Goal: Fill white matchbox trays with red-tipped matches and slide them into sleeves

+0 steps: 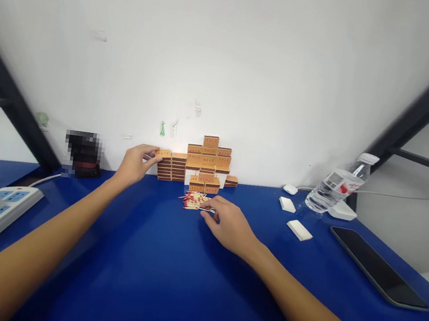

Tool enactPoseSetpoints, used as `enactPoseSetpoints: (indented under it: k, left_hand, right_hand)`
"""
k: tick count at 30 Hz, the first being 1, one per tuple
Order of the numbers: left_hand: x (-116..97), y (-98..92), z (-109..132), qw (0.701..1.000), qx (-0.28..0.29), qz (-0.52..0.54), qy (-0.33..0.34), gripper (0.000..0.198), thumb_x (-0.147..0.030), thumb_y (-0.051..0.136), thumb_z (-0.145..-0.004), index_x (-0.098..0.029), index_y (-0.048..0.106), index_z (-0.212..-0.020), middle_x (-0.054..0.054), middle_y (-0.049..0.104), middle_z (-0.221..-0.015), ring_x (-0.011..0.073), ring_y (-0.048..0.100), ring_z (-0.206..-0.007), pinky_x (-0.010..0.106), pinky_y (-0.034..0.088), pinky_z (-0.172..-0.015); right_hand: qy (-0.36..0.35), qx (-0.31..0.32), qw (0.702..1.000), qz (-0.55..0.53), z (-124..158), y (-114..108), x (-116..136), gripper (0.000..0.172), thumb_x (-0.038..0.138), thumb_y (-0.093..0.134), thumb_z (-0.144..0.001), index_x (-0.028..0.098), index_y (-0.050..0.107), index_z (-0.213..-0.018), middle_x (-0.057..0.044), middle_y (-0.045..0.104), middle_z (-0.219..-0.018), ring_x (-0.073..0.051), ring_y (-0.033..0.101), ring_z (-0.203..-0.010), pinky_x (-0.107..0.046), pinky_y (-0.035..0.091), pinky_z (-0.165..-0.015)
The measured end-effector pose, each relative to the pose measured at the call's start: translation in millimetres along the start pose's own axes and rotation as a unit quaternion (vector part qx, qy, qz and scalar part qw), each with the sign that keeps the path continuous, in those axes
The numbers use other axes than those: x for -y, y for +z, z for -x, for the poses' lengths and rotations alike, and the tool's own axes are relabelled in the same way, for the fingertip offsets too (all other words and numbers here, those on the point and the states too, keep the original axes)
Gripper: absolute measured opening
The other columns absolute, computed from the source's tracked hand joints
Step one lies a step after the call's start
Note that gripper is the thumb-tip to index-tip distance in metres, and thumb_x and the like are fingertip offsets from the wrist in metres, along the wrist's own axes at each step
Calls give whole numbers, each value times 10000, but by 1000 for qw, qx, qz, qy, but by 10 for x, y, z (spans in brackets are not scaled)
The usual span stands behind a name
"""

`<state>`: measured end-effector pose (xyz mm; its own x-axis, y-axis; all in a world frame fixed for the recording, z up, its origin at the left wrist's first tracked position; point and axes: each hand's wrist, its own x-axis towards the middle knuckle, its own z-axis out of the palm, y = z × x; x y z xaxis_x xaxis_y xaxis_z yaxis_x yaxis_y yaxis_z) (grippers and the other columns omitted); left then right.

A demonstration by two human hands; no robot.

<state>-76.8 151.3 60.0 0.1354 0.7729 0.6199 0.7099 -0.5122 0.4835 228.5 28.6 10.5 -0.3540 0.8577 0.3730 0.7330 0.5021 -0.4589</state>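
My left hand (137, 163) pinches a matchbox (164, 153) at the top of the left stack, thumb in front and fingers behind. Beside it stands a second column of flat matchboxes (178, 168). Further right, more matchboxes form a stepped structure (208, 161) against the wall, with a single box on top. A pile of red-tipped matches (193, 200) lies on the blue table in front of it. My right hand (229, 224) is at the pile's right edge, its fingers curled together around matches.
On the blue table (159, 279), a power strip (20, 197) lies left, near a blurred dark object (84, 155). To the right are white blocks (299, 230), a tilted water bottle (336, 186) and a phone (378, 267). The wall (227, 67) rises behind.
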Motion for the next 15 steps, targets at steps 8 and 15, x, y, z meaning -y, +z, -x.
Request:
enactPoseSetpoints:
  k: [8,15]
  left_hand:
    - [19,177,-19,999,-37,-24,6,280,-396,719,-903,-166,759,-1058,120,778,-1139,231,734,-928,409,614,-889]
    - [-142,168,51,994,-66,-83,19,320,-411,691,-938,-165,735,-1138,151,739,-1204,320,682,-1112,500,507,-1050]
  right_hand:
    - [58,-41,997,24,-136,-215,-256,151,230,616,-977,207,763,-956,-59,783,-1006,-196,690,-851,-314,488,-793]
    - [266,-94,957,70,-475,-701,-1042,226,260,589,-987,138,780,-988,-103,809,-948,-215,744,-872,-284,522,-743]
